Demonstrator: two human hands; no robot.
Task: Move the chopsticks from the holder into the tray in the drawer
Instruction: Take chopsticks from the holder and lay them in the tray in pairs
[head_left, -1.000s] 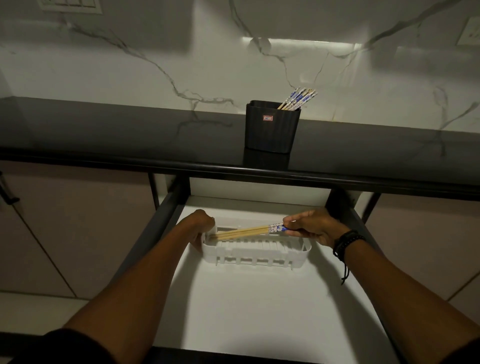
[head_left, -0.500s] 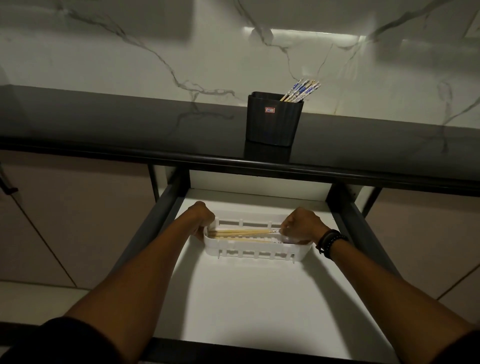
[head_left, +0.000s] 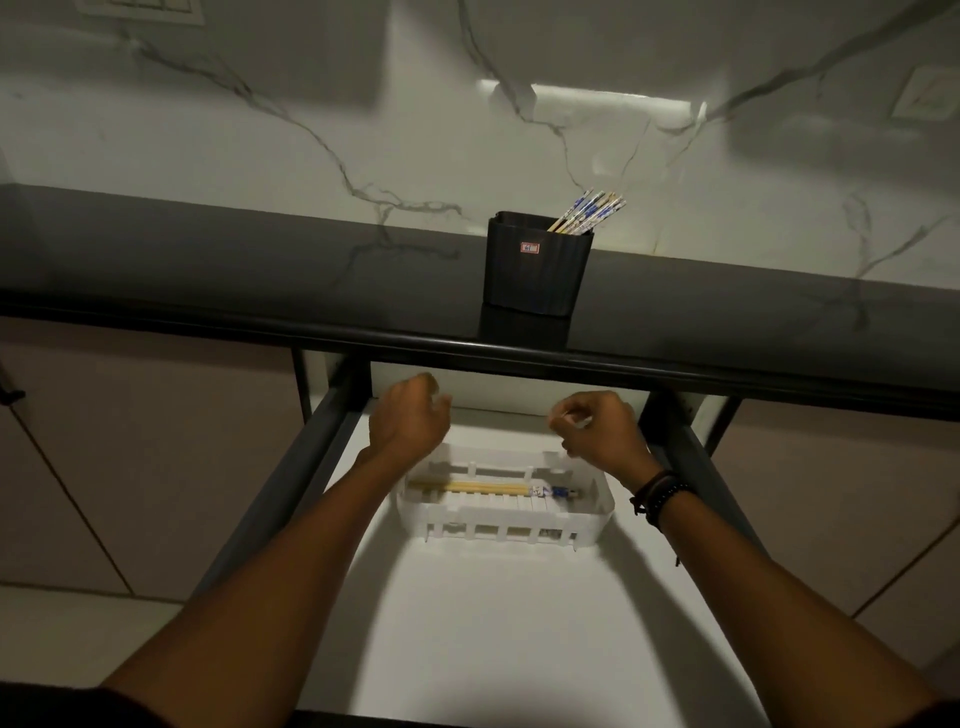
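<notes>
Marble wall (head_left: 311, 130) at the back, white with grey veins, and a dark glossy bench (head_left: 208, 260) running in front of it. A white drawer (head_left: 493, 623) is pulled out from under the bench's front edge, and the lighting is pretty dim.

Fingers first. The fingers (head_left: 431, 395) of the left hand (head_left: 410, 423) are loosely curled and holding nothing. Same for the right hand (head_left: 602, 431): its fingers (head_left: 569, 415) are bent in loosely and empty, though a bit blurry. Both hands hover knuckles-up over the far side of the tray (head_left: 597, 519), left near its left end and right near its right end, clear of what's inside it. Both forearms reach in from the bottom corners, and the right wrist has dark beaded bands (head_left: 660, 499) on it.

The tray is white slotted plastic, sitting crosswise toward the back of the drawer. The chopsticks (head_left: 493, 488) lie flat in it lengthwise, plain wooden tips to the left and blue-and-white patterned ends to the right.

Up on the bench, near the front edge, there's a black ribbed holder (head_left: 535, 270) with a small red-and-white label. The other chopsticks (head_left: 592, 210) lean toward its right side, patterned ends up. Beige cabinet fronts (head_left: 130, 441) sit on either side of the drawer.
</notes>
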